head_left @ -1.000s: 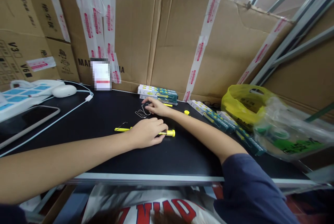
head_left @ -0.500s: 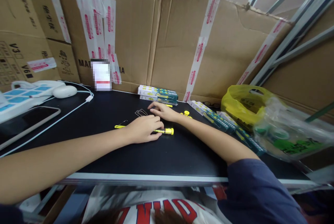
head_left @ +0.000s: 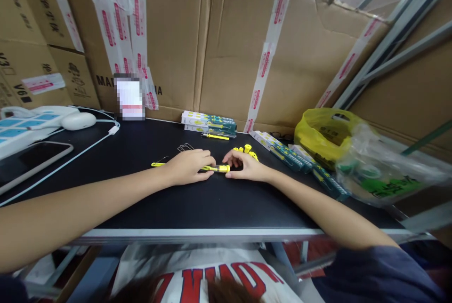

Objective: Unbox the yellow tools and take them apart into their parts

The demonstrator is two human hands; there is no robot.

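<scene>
My left hand (head_left: 192, 166) is closed over a slim yellow tool (head_left: 222, 169), pinching it between thumb and fingers just above the black table. Its right end has a see-through section and a round yellow cap; the middle is hidden under the hand. A thin wire hook shows by the yellow left end. Beside the capped end is my right hand (head_left: 247, 166), its thumb and curled fingers apart, with nothing visible between them. Several small yellow caps (head_left: 247, 147) lie right behind it. Bent metal wires (head_left: 184, 147) sit behind my left hand.
Printed narrow boxes (head_left: 208, 122) stand at the back, with another yellow tool (head_left: 216, 137) before them. More boxes (head_left: 282, 150) run along the right, near a yellow bag (head_left: 318, 136) and a clear bag (head_left: 377, 176). A power strip (head_left: 31, 122) and phone (head_left: 35, 159) occupy the left.
My right hand has moved from the wires toward me and to the right, beside the tool's capped end. My left hand keeps hold of the yellow tool. The view has shifted slightly.
</scene>
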